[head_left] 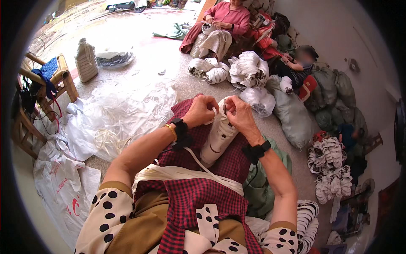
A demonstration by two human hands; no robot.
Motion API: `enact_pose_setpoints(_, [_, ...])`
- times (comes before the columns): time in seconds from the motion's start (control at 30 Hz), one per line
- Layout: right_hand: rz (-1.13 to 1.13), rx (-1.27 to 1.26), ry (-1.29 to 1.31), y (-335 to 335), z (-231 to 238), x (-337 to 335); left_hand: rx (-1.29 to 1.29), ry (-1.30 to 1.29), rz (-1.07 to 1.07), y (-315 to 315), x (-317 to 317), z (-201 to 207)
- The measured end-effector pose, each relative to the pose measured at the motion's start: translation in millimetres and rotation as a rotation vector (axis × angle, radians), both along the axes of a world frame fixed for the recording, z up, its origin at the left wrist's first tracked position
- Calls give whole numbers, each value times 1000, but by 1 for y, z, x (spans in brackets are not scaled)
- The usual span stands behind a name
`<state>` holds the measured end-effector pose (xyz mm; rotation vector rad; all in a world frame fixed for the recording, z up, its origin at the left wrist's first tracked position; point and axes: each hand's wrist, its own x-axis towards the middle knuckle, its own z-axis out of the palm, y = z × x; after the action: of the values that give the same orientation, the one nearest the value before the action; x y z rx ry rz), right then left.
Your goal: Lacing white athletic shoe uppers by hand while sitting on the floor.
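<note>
A white shoe upper (217,142) lies lengthwise on my lap, over a red-and-black checked apron (186,199). My left hand (198,112) is closed in a pinch on a white lace (215,113) beside the upper's far end. At that same end, the bent fingers of my right hand (241,114) grip the upper's edge near its lacing; the fingertips are partly hidden. A bundle of long white laces (169,172) runs across my lap, and one strand reaches up along the upper.
Clear plastic sheeting (122,114) spreads over the floor at left, near a bamboo chair (63,76). Bundled white uppers (249,70) and stuffed sacks (292,114) line the right. A person in pink (230,19) sits ahead, another person (298,63) at right. More uppers (330,165) are piled far right.
</note>
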<state>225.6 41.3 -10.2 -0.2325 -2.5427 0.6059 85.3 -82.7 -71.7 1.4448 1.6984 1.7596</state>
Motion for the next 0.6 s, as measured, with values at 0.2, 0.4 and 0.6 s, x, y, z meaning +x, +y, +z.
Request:
enact_pose_setpoints(0.2, [-56, -47, -31, 1, -4, 4, 26, -116, 86, 6, 6, -3])
enact_pose_setpoints(0.4, [-48, -151, 7, 4, -10, 4, 53, 12, 183, 12, 12, -7])
enact_pose_setpoints(0.6, [-25, -200, 45, 5, -12, 4, 61, 59, 140, 12, 13, 4])
